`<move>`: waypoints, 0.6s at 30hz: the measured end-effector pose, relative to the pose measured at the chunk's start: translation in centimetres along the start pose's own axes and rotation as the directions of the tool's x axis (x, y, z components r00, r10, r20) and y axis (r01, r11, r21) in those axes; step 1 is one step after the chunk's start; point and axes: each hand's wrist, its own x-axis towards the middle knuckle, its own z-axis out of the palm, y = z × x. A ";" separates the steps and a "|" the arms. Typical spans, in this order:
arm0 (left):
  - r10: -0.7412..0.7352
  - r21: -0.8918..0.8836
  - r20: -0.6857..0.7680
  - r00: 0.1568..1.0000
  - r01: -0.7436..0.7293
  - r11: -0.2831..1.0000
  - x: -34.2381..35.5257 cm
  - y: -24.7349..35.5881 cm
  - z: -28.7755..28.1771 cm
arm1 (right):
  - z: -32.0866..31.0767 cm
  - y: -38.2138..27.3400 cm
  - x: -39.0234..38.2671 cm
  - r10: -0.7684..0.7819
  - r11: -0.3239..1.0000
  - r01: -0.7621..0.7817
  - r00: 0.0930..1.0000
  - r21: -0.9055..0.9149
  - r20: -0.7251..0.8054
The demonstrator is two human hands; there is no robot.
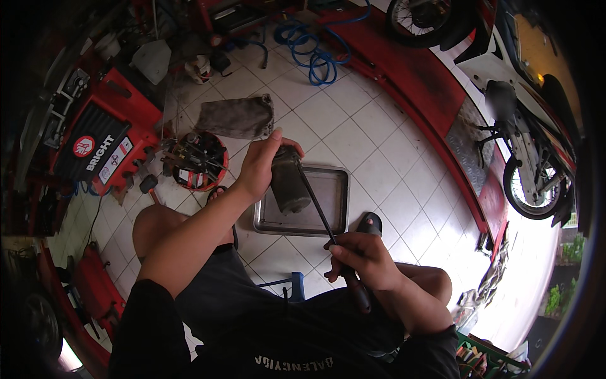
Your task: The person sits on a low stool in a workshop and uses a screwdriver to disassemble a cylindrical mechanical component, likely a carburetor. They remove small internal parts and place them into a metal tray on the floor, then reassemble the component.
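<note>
Wrapped around the upper end of a dark, grimy metal cylinder (289, 189), my left hand (257, 167) holds it above a shallow metal tray (346, 196). The cylinder resembles a small motor housing, tilted slightly. My right hand (365, 259) grips a long screwdriver (318, 206) near its dark handle. The shaft runs up and leftward along the cylinder's right side, its tip near the top end. Whether the tip touches a screw there, I cannot tell. Beyond my left hand, a stained grey cloth (232, 119) lies on the tiles.
A round red container of tools (224, 158) stands left of the tray, with a mallet (149, 184) nearby. A red and black machine (104, 142) is farther left. Coiled blue hose (315, 60) lies ahead. A red ramp (404, 79) and a motorcycle (517, 117) are right.
</note>
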 end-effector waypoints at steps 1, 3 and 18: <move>0.000 -0.010 -0.006 1.000 0.000 1.000 0.0 0.0 0.0 | 0.2 -0.2 -0.1 -0.001 1.000 0.001 1.000 0.005 -0.006; 0.006 -0.007 -0.013 1.000 -0.006 1.000 0.0 0.1 -0.1 | 0.3 -0.3 -0.1 -0.009 1.000 0.009 1.000 0.008 -0.006; -0.011 -0.004 -0.019 1.000 0.011 1.000 -0.2 0.5 0.3 | 0.2 0.0 -0.2 -0.002 0.998 0.004 1.000 0.056 -0.021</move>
